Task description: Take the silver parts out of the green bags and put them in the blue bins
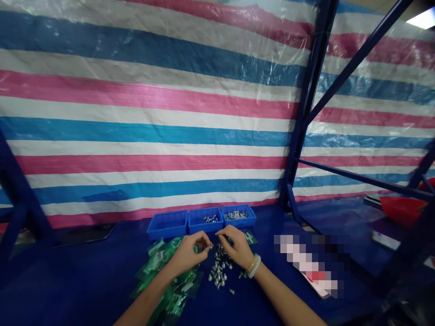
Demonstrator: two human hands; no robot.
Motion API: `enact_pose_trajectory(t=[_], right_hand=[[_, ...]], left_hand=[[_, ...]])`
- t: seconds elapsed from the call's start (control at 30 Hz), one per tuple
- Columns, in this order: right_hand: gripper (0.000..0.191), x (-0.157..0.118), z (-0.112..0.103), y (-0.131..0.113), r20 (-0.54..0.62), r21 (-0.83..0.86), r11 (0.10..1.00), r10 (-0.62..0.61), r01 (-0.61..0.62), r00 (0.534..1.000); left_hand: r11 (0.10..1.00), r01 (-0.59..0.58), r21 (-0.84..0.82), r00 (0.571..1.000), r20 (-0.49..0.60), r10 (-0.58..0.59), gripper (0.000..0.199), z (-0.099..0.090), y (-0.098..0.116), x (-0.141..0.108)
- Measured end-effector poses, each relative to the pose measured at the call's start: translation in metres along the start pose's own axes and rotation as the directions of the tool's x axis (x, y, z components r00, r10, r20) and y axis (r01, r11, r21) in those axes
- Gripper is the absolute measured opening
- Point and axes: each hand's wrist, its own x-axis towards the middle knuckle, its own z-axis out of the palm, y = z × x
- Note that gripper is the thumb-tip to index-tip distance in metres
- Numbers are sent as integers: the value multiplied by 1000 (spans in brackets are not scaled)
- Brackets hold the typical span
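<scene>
My left hand (192,251) is closed in a pinch on a small metal screw (210,247), above the right edge of a heap of green plastic packets (159,267). Close by on the right, my right hand (235,244) has its thumb and fingertips drawn together; whatever they hold, if anything, is too small to make out. A beaded bracelet circles that wrist. Loose silver screws (219,274) lie on the blue table (112,280) below and between the hands.
Three blue bins stand behind the hands: the left one (168,225) shows no parts, the middle (205,219) and right (238,215) hold metal pieces. A dark flat device (88,232) lies left. Blue posts (302,122) rise right; a red basin (403,210) sits beyond.
</scene>
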Motion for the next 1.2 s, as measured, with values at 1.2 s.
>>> enact_pose_trajectory(t=[1.2], right_hand=[[21,-2,17,-8,119,204,967,129,-152,984]], left_hand=[[998,-57,2,925,-377,53,13,5,-3,-1]])
